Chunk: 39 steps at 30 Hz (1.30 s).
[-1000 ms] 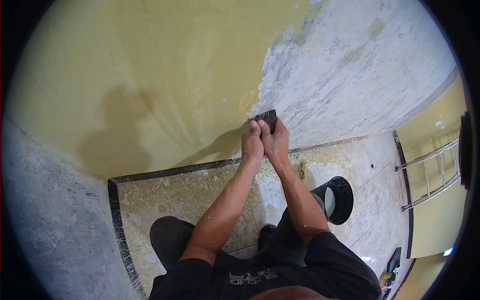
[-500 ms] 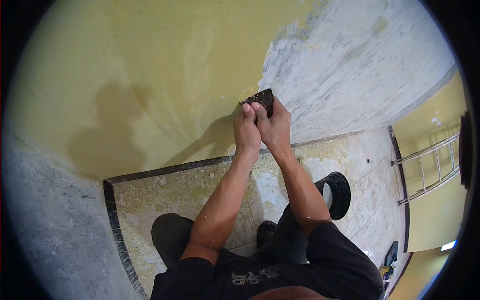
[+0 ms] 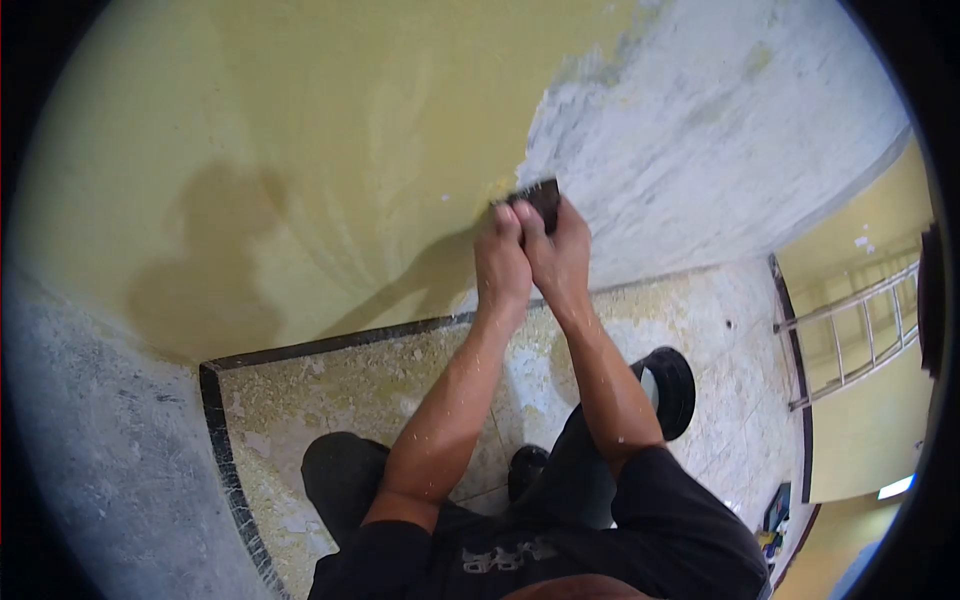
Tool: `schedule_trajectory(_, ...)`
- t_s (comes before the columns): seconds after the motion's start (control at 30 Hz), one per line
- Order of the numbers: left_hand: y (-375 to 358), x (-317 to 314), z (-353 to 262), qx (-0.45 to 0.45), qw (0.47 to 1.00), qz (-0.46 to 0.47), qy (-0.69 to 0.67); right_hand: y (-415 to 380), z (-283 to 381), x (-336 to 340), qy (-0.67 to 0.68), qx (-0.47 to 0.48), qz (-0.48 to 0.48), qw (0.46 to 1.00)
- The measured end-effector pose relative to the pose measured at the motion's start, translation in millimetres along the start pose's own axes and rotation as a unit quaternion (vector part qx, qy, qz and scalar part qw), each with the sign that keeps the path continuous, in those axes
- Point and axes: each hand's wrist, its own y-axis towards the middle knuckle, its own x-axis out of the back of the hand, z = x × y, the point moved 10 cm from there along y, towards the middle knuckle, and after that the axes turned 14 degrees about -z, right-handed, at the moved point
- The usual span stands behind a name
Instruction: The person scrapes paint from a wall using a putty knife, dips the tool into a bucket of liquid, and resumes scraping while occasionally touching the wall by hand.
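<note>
Both of my hands grip a dark, flat scraper (image 3: 545, 199) against the wall, at the ragged border between yellow paint (image 3: 400, 130) and bared grey-white plaster (image 3: 690, 150). My left hand (image 3: 502, 262) is closed around its left side, thumb pressed on the blade. Close beside it, my right hand (image 3: 562, 250) wraps the right side, its thumb next to the other one. Pale paint crumbs cling to the scraper's upper edge and to my forearms. Its handle, if any, is hidden by my fingers.
Paint flakes (image 3: 290, 400) litter the tiled floor below the wall. A black bucket (image 3: 675, 393) stands right of my leg. A metal ladder (image 3: 850, 340) leans at the far right. Left is a bare grey wall (image 3: 110, 430). Small items (image 3: 775, 525) lie at the lower right.
My two hands and the scraper have shifted slightly right along the paint border. The view has moved a little; both hands keep their grip.
</note>
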Motion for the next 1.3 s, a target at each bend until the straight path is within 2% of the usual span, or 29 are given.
schedule_trajectory(0.1,1,-2,-12,-0.012,0.999,0.016,-0.047,-2,10,3,0.024,0.0,-0.009,1.0)
schedule_trajectory(0.17,-7,-7,13,0.061,0.997,0.026,-0.046,-8,-10,8,-0.011,-0.019,-0.007,1.0)
schedule_trajectory(0.2,-10,-5,14,0.056,0.998,0.019,-0.003,-10,-18,9,-0.006,-0.035,-0.007,0.999)
schedule_trajectory(0.23,-5,-5,7,0.05,0.999,0.017,-0.007,-6,-14,7,0.003,-0.047,-0.008,0.999)
schedule_trajectory(0.27,-2,-11,7,0.076,0.996,0.034,-0.033,-1,-3,9,-0.058,-0.026,0.009,0.998)
schedule_trajectory(0.3,-9,-14,18,0.116,0.99,0.052,-0.053,-8,-9,12,-0.065,-0.038,0.007,0.997)
schedule_trajectory(0.37,-10,-17,18,0.087,0.991,0.042,-0.091,-5,-7,14,-0.049,-0.011,-0.01,0.999)
schedule_trajectory(0.43,-15,-16,22,0.12,0.989,0.041,-0.077,-10,-20,16,-0.027,-0.039,-0.007,0.999)
schedule_trajectory(0.53,-12,-14,3,0.083,0.994,0.027,-0.063,2,-20,11,-0.014,-0.044,-0.019,0.999)
schedule_trajectory(0.6,-17,-8,20,0.086,0.995,0.031,-0.04,-4,-13,12,-0.042,-0.04,-0.001,0.998)
schedule_trajectory(0.7,-10,-15,29,0.063,0.997,0.036,-0.038,-8,-41,17,-0.029,-0.066,-0.001,0.997)
schedule_trajectory(0.73,-5,-14,18,0.026,0.999,0.016,-0.044,-5,-30,14,0.004,-0.031,-0.021,0.999)
schedule_trajectory(0.8,4,-9,-1,-0.033,0.998,0.01,-0.045,4,-6,8,0.005,-0.025,-0.024,0.999)
schedule_trajectory(0.87,-3,-5,8,0.005,0.999,0.011,-0.035,-1,6,8,0.003,0.0,-0.004,1.0)
schedule_trajectory(0.93,-9,-9,24,0.058,0.998,0.006,-0.027,-9,-22,16,-0.015,-0.017,-0.008,1.0)
schedule_trajectory(1.0,-4,-11,17,0.029,0.998,-0.007,-0.047,-7,-27,12,-0.039,-0.018,-0.008,0.999)
schedule_trajectory(1.07,-2,-5,-3,-0.002,0.998,-0.011,-0.055,4,4,5,-0.042,-0.002,-0.002,0.999)
schedule_trajectory(1.1,-4,-5,-12,0.021,0.994,0.018,-0.105,4,17,4,-0.049,0.017,0.008,0.999)
schedule_trajectory(1.2,-4,-7,7,0.025,0.998,0.023,-0.059,-6,-7,12,-0.028,-0.014,0.006,0.999)
schedule_trajectory(1.3,6,-6,19,0.01,1.0,-0.013,-0.008,-3,-10,4,0.013,-0.027,-0.001,1.0)
